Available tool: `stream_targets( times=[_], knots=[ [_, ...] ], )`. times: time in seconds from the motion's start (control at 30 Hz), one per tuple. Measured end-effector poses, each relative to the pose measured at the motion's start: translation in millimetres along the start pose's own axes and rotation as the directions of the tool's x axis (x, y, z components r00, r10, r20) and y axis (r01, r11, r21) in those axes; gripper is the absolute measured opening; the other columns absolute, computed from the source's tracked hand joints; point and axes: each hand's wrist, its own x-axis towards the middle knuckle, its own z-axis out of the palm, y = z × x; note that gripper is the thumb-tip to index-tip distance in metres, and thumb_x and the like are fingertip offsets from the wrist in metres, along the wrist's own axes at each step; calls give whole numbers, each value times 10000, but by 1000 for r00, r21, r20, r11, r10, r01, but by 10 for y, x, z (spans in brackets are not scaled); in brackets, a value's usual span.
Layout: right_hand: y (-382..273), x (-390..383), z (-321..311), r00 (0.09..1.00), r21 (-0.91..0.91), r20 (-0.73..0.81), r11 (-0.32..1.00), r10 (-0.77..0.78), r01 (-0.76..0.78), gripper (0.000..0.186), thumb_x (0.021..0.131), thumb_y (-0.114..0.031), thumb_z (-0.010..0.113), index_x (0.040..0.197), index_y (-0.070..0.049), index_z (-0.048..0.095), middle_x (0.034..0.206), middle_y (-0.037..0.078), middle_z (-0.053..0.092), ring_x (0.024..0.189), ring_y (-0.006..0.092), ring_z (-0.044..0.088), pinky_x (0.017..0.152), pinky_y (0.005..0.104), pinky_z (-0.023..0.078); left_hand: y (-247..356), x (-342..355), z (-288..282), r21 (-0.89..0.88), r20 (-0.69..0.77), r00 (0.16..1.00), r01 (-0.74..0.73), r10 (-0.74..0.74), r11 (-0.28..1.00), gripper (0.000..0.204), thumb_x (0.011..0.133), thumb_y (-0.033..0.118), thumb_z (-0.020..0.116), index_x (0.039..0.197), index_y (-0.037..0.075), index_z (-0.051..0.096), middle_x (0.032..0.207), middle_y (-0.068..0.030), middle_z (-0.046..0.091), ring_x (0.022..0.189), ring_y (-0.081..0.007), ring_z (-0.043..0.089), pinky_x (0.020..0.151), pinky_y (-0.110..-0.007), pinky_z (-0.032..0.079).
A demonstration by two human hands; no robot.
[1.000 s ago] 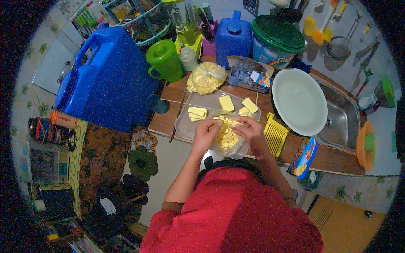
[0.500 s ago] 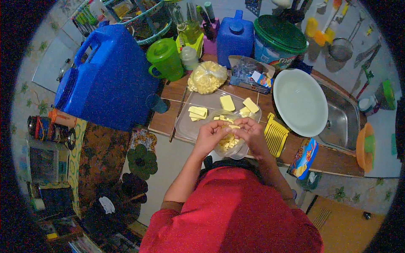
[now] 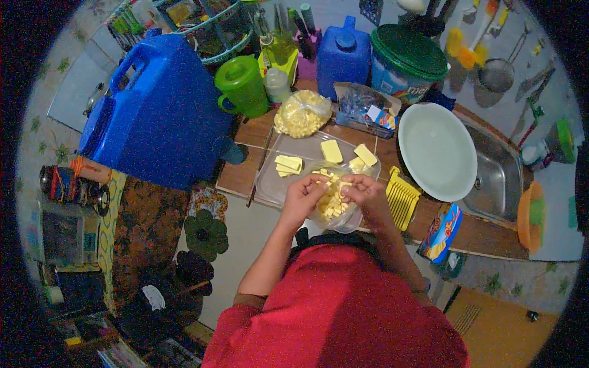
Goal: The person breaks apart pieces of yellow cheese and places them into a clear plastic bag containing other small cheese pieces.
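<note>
My left hand [image 3: 307,195] and my right hand [image 3: 362,193] pinch over a clear plastic bag holding small yellow cubes [image 3: 333,207], their fingertips closed on small yellow pieces that are partly hidden. The bag rests on a translucent tray [image 3: 275,184]. Yellow blocks lie on the same tray: a stack of slices [image 3: 287,165] at the left, one block [image 3: 331,151] at the back, another [image 3: 365,154] at the right. A knotted bag of yellow pieces [image 3: 301,113] sits behind the tray. A yellow slotted plastic cutter [image 3: 402,199] is beside my right hand.
A big blue jerrycan [image 3: 153,116] fills the left. A green pitcher [image 3: 241,86], a smaller blue jug [image 3: 343,67] and a green-lidded bucket [image 3: 408,55] line the back. On the right are a white oval basin [image 3: 437,147], a steel sink [image 3: 497,196] and a blue snack pack [image 3: 440,230].
My hands came together over the bag half a second ago and now stand slightly apart again, fingertips still pinched. The blocks on the tray have stayed in place.
</note>
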Motion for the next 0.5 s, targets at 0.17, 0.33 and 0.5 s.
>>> stream_targets(
  times=[0.17, 0.33, 0.5],
  knots=[
    [2, -18, -16, 1000, -5, 8, 1000, -1, 2, 314, 734, -100, 624, 1025, 14, 594, 806, 93, 630, 679, 136, 582, 627, 238, 471, -140, 48, -61, 75, -24, 995, -94, 96, 993, 171, 802, 138, 624, 954, 59, 616, 580, 73, 446, 477, -21, 357, 422, -195, 265],
    [-64, -57, 18, 1000, -23, 6, 1000, 3, -3, 293, 741, -81, 618, 1018, 12, 598, 847, 84, 624, 725, 136, 591, 687, 238, 477, -152, 67, -11, 109, -64, 995, -63, 70, 992, 183, 813, 163, 624, 938, 29, 629, 663, 41, 548, 576, -36, 477, 507, -187, 374],
    [-21, -69, 19, 1000, -22, 15, 1000, -16, 17, 269, 752, -45, 611, 1014, 12, 596, 879, 82, 619, 782, 138, 593, 720, 240, 477, 16, -43, 44, 78, 61, 998, -18, 13, 997, 198, 814, 146, 628, 961, 14, 612, 784, -13, 617, 678, -63, 545, 601, -198, 441]
  ],
)
